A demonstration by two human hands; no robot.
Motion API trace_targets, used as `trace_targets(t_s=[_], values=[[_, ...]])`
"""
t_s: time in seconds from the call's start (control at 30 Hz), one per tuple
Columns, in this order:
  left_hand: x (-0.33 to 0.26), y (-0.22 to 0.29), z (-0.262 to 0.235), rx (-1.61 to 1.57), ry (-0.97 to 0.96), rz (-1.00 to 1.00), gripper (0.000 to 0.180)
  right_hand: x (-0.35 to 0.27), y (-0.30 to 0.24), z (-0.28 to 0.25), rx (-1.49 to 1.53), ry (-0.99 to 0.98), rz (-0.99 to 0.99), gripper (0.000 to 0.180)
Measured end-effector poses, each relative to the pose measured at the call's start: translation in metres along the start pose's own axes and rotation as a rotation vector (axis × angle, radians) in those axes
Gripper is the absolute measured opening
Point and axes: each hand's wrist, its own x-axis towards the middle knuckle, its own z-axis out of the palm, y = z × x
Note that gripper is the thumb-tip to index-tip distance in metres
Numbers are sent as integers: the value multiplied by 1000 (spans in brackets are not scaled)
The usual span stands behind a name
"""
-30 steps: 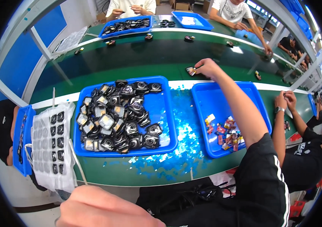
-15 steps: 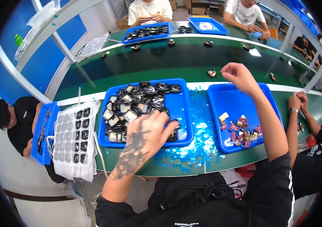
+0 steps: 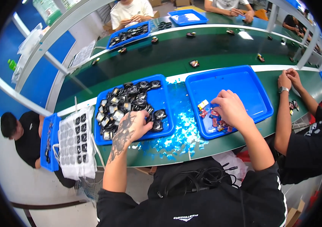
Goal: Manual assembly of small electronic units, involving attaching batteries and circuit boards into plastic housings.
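Note:
My left hand (image 3: pixel 135 122) is down over a heap of black round-faced modules (image 3: pixel 140 99) in the left blue tray (image 3: pixel 164 99). Its fingers are curled, with the thumb close to them; whatever they grip is hidden. My right hand (image 3: pixel 232 109) reaches into the right blue tray (image 3: pixel 244 90), bent fingers low above small red parts (image 3: pixel 214 123). What lies between those fingertips cannot be seen. Beside them in that tray is a yellow-and-white piece (image 3: pixel 203 104). Loose black modules (image 3: pixel 157 126) lie at the right side of the left heap.
Blue film scraps (image 3: pixel 178 125) litter the green table between the trays. A white moulded tray (image 3: pixel 70 140) with black modules stands left. Beyond is a dark green belt (image 3: pixel 161 60) carrying small assemblies (image 3: pixel 194 63). A co-worker's hands (image 3: pixel 287 79) are at right; others sit across.
My right hand has come down from beside the belt into the right tray, over the red parts. My left hand has closed more over the black modules. The whole view has shifted.

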Motion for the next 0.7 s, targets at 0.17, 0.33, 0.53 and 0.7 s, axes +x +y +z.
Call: trace_targets(t_s=[0.17, 0.33, 0.53, 0.7], values=[[6, 1, 11, -73, 263, -36, 28, 9, 13, 1, 27, -120, -64, 13], [22, -8, 15, -1347, 133, 23, 18, 10, 10, -20, 427, 45, 232, 16], [38, 33, 13, -1789, 14, 68, 12, 12, -19, -25, 1099, 142, 286, 13], [42, 62, 17, -1760, -54, 137, 42, 33, -46, -21, 1332, 61, 279, 13]])
